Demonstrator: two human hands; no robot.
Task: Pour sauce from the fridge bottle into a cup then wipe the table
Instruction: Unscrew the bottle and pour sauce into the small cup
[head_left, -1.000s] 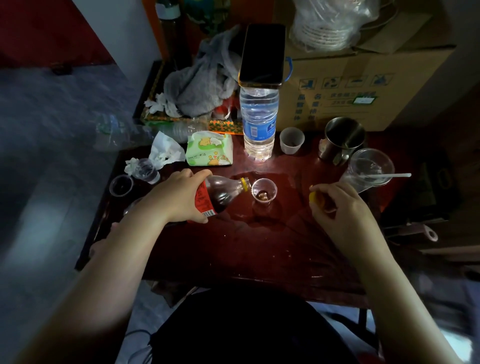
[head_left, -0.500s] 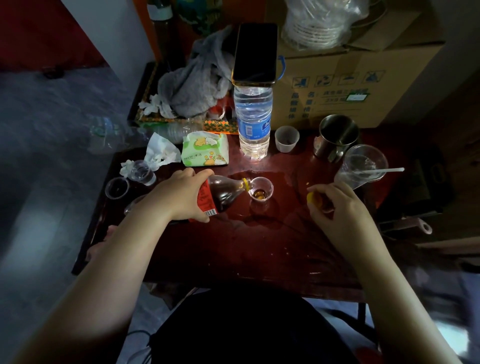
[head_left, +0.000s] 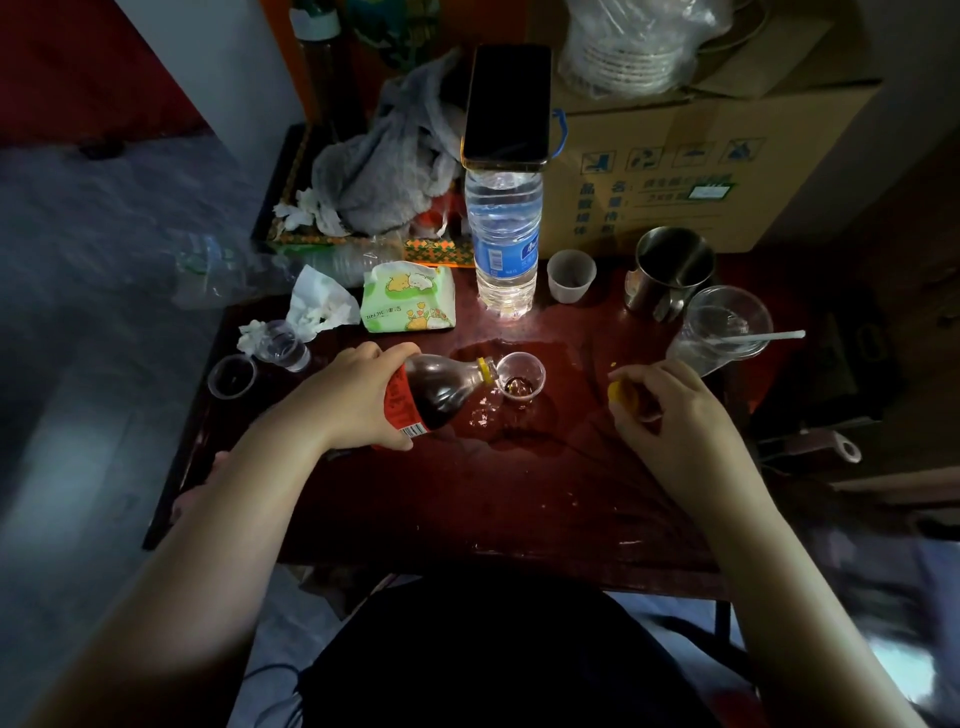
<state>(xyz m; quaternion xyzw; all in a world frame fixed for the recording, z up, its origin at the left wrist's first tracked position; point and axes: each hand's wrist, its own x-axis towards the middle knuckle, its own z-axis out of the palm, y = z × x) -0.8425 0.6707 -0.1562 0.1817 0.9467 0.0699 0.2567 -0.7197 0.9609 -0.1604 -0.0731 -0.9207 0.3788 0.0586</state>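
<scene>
- The left hand (head_left: 358, 395) grips the sauce bottle (head_left: 441, 389) round its red label, fingers and thumb curled about the body
- The bottle is tipped almost flat, its open yellow-ringed mouth touching the near-left rim of the small clear cup (head_left: 521, 382)
- The bottle is about half full of dark sauce, and a little dark sauce lies in the bottom of the cup
- The cup stands upright near the middle of the dark red surface (head_left: 519, 493), between the two hands
- A wet puddle (head_left: 493, 415) shines on the surface around the foot of the cup and under the bottle's neck
- The right hand (head_left: 670, 410) is held to the right of the cup, apart from it, its fingers curled and pinching a yellow cap (head_left: 618, 392) at the tips
- Behind the cup stands a water bottle (head_left: 504, 244) with a dark phone (head_left: 506, 104) resting on top of it
- Left of the water bottle lies a tissue pack (head_left: 408, 299), with crumpled tissue (head_left: 317, 306) beside it
- Right of the water bottle stand a small white cup (head_left: 570, 275), a metal mug (head_left: 672, 270) and a large clear plastic cup (head_left: 722, 327) with a white stick across its rim
- A cardboard box (head_left: 701, 171) sits at the back right, and a grey cloth (head_left: 384, 166) is heaped at the back left
</scene>
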